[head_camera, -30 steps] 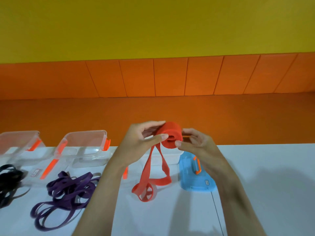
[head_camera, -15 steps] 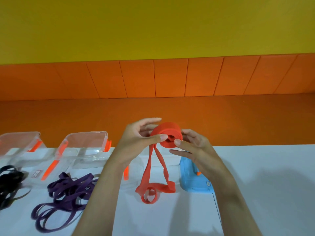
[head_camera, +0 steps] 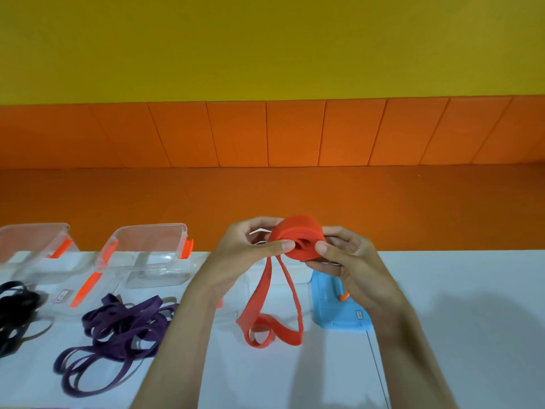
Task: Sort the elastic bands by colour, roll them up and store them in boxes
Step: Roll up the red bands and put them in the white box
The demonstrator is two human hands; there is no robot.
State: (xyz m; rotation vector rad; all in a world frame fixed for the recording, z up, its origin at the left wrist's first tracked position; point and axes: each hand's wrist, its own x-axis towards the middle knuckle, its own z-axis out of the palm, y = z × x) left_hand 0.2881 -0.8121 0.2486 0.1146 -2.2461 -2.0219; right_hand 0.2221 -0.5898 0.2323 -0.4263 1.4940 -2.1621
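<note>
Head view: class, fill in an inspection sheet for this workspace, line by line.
Surface: white table.
Job's things: red band roll held in the air, its tail hanging down to the table; purple bands and black bands lying loose; clear box; second clear box; blue lid lying flat.
Clutter: nothing seen.
Grippers: left hand and right hand both pinch the roll.
Cables: nothing seen.
Surroundings: orange padding, yellow wall.

Yellow wall (head_camera: 265, 45), orange padded bench back (head_camera: 295, 134), orange seat (head_camera: 295, 202), white table (head_camera: 457, 290)
</note>
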